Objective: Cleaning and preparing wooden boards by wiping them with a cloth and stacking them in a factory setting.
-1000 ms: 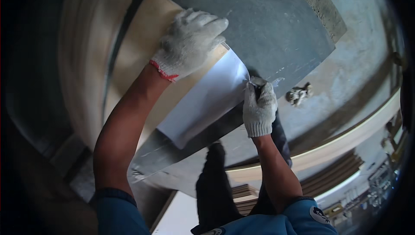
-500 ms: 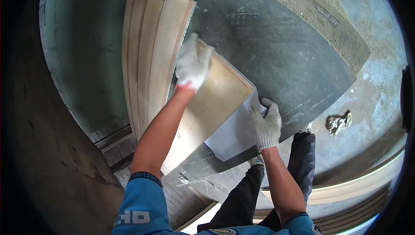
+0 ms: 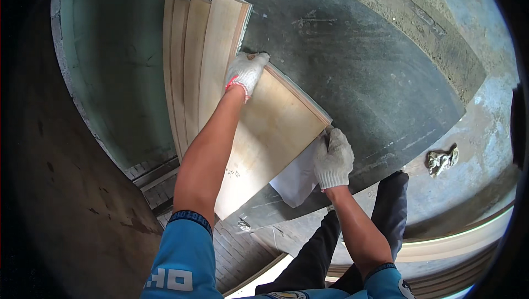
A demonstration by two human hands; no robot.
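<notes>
Both my hands wear white knitted gloves. My left hand (image 3: 247,72) is closed over the far left corner of a pale wooden board (image 3: 275,117), beside a fanned row of similar boards (image 3: 219,40). At the same board's right corner, my right hand (image 3: 334,158) is closed, thumb near the edge and fingers partly hidden. A white sheet (image 3: 295,180) sticks out from beneath the board, next to my right hand. Whether that hand also pinches the sheet cannot be made out.
Under the boards lies a dark grey slab (image 3: 374,84) with a curved far border. A greenish panel (image 3: 115,68) stands to the left. On the floor at right is a crumpled rag (image 3: 442,160). Long curved strips (image 3: 457,249) lie at the lower right.
My left hand has settled onto the board's far corner. My right hand has moved up from the white sheet to the board's right corner, and less of the sheet shows.
</notes>
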